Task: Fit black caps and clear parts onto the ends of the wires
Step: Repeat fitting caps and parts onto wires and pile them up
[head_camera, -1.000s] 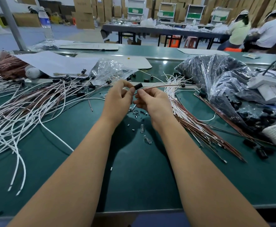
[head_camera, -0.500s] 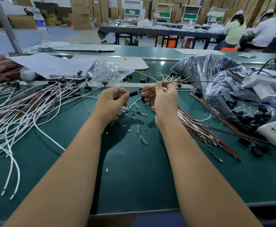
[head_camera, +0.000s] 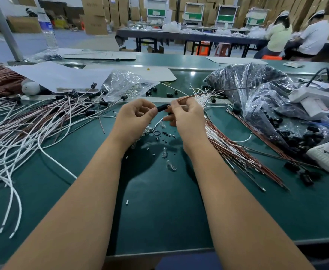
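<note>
Head view: left hand [head_camera: 135, 115] pinches a black cap [head_camera: 162, 107] at centre, right hand [head_camera: 186, 115] pinches its wire [head_camera: 208, 92]; capped wires [head_camera: 48, 115] lie left, an uncapped bundle [head_camera: 230, 147] remains right.

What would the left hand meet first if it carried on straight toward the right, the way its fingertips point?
The left hand pinches a black cap pointing at the right hand. Straight on, the cap would likely meet the right hand's fingers and the brown wire they hold; depth is unclear.
</note>
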A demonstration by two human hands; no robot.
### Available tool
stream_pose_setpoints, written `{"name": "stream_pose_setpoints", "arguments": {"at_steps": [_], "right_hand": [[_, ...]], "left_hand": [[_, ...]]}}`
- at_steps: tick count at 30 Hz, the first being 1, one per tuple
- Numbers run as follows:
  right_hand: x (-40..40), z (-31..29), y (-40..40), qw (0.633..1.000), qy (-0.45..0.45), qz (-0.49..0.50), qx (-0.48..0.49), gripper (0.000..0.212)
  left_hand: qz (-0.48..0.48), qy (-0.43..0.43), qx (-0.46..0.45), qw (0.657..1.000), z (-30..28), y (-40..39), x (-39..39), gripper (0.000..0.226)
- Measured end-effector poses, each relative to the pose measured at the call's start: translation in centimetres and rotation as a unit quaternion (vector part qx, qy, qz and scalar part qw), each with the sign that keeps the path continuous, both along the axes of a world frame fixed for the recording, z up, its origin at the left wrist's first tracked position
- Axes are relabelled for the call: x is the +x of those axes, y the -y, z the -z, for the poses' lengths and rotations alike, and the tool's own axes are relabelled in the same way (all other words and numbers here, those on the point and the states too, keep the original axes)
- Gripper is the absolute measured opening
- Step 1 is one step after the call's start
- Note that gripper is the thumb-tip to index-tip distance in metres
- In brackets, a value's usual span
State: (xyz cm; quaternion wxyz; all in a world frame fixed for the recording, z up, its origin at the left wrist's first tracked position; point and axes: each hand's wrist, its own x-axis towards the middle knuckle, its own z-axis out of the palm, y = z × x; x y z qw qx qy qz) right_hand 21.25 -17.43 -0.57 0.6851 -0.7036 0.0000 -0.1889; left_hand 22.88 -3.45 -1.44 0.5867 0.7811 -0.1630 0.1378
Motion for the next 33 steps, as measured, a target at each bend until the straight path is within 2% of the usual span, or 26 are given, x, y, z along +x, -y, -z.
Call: {"name": "stream_pose_setpoints", "arguments": {"at_steps": [3, 7, 12, 13, 15, 17, 19, 21, 23, 26, 28, 33], "right_hand": [[-0.2, 0.1, -0.2, 0.999, -0.009, -0.009, -0.034, 0.011], [-0.4, -0.3, -0.1, 0.999, -0.014, -0.043, 0.025, 0.003], [-0.4, 0.1, -0.6, 0.998, -0.020, -0.063, -0.004, 0.015], [-0.3, 0.1, -0.5, 0.998, -0.019, -0.056, 0.016, 0.013], [-0.1, -0.2, 0.1, 0.995, -0.021, -0.038, 0.086, 0.007], [0.0, -0.5, 0.8, 0.985, -0.016, -0.028, 0.168, 0.007], [0.0, -0.5, 1.0, 0.980, -0.010, -0.031, 0.198, 0.008], [-0.1, -0.6, 0.7, 0.980, -0.017, -0.041, 0.194, 0.007], [-0.2, -0.6, 0.3, 0.983, -0.025, -0.051, 0.177, 0.006], [-0.4, -0.5, -0.3, 0.987, -0.028, -0.067, 0.146, 0.001], [-0.4, -0.4, -0.6, 0.989, -0.025, -0.076, 0.123, 0.005], [-0.4, -0.3, -0.4, 0.996, -0.022, -0.056, 0.070, 0.004]], "left_hand": [[-0.004, 0.010, 0.001, 1.000, -0.2, 0.1, -0.2, 0.006], [-0.023, 0.019, -0.002, 1.000, -0.2, 0.1, 0.0, 0.002], [-0.046, 0.066, 0.078, 0.994, -0.1, 0.2, 0.1, 0.005], [-0.074, 0.087, 0.121, 0.986, 0.0, 0.0, 0.3, 0.005], [-0.178, 0.124, 0.229, 0.949, 0.3, -0.8, 0.6, 0.011], [-0.294, 0.093, 0.292, 0.905, 0.5, -1.8, 0.9, 0.015], [-0.346, 0.034, 0.314, 0.883, 0.6, -2.4, 0.8, 0.017], [-0.327, 0.041, 0.297, 0.896, 0.4, -2.3, 0.6, 0.019], [-0.247, 0.132, 0.240, 0.929, -0.1, -1.6, 0.2, 0.026], [-0.120, 0.222, 0.205, 0.945, -0.7, 0.3, -0.5, 0.033], [-0.078, 0.212, 0.175, 0.958, -0.7, 1.0, -0.6, 0.029], [-0.093, 0.189, 0.147, 0.967, -0.4, 0.6, -0.1, 0.008]]}}
